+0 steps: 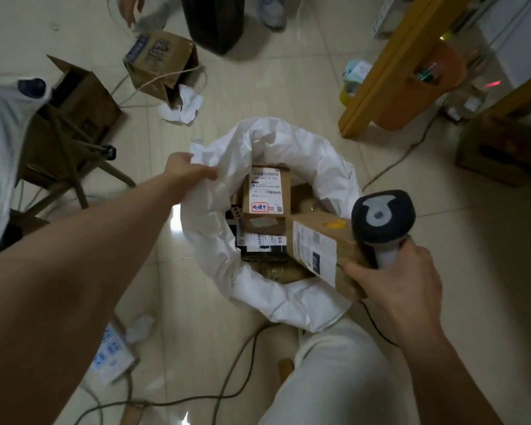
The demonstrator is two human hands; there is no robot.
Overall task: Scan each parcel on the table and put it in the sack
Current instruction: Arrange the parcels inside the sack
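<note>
Gripping left rim of white crumpled plastic sack (276, 139) with left hand (186, 170). Clamping brown labelled cardboard parcel (322, 240) plus black-headed handheld scanner (382, 217) together in right hand (402, 280), over sack's right rim. Inside sack: more labelled cardboard boxes (265, 191).
</note>
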